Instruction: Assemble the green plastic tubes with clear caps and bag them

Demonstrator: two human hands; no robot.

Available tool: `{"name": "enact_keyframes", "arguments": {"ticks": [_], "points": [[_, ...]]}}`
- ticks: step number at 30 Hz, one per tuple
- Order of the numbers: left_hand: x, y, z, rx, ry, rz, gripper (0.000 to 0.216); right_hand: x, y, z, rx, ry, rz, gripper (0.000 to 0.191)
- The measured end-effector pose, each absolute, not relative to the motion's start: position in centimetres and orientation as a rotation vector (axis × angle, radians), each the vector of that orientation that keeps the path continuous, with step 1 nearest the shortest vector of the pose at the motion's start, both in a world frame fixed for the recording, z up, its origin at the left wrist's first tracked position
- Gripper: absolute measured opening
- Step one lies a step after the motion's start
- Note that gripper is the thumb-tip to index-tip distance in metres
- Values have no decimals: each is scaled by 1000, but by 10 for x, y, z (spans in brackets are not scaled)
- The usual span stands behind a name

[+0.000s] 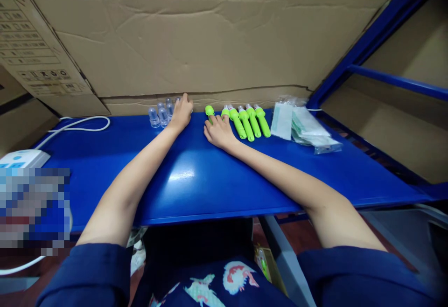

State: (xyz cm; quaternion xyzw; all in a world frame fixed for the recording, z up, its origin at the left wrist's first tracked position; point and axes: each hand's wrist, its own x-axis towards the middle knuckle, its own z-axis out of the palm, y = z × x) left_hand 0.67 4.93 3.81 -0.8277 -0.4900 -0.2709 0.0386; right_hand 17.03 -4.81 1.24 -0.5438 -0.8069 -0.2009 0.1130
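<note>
A tall sheet of cardboard point(196, 41) stands along the back edge of the blue tabletop point(227, 181), whose front edge runs just before the person's body. Two bare forearms in rolled dark sleeves point(87, 269) reach across that front edge toward the back. Clear packets point(304, 122) with pale green and white contents lie overlapping near the back right corner. At the left edge sits part of a white power strip point(30, 158), its pale cord point(87, 120) looping toward the back left corner. The left hand point(181, 115) is close to the back edge, left of the middle, fingers bent downward and close together; whether they grip anything cannot be told. The right hand point(220, 132) lies palm down near the back edge, about the middle, fingers loosely spread and curled over the green tubes point(245, 122); a firm hold cannot be made out. Five of these tubes with clear tips lie side by side, slanting away from the back edge, the leftmost partly under the fingers, and another with a rounded green end lies a little apart to their left. Smallest, several clear caps point(163, 115) stand upright in a cluster by the back edge, just left of the left hand.
</note>
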Motion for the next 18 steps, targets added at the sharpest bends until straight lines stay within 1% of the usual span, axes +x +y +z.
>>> {"name": "enact_keyframes", "arguments": {"ticks": [3,6,9,13,16,18], "points": [[0,44,44,-2608,-1463,-858,20,167,-54,17,-1557,-2356,-558,51],[-9,33,47,-2659,-1406,-958,13,164,-60,25,-1526,-2278,-516,57],[-18,19,43,-2690,-1331,-1047,10,165,-62,32,-1559,-2195,-504,53],[-25,-1,29,-2797,-1281,-1018,15,170,-57,31,-1629,-2134,-506,44],[-24,-14,22,-2820,-1284,-1005,33,173,-55,28,-1686,-2123,-492,39],[-21,-20,21,-2813,-1256,-898,41,173,-55,27,-1730,-2119,-476,37]]}}
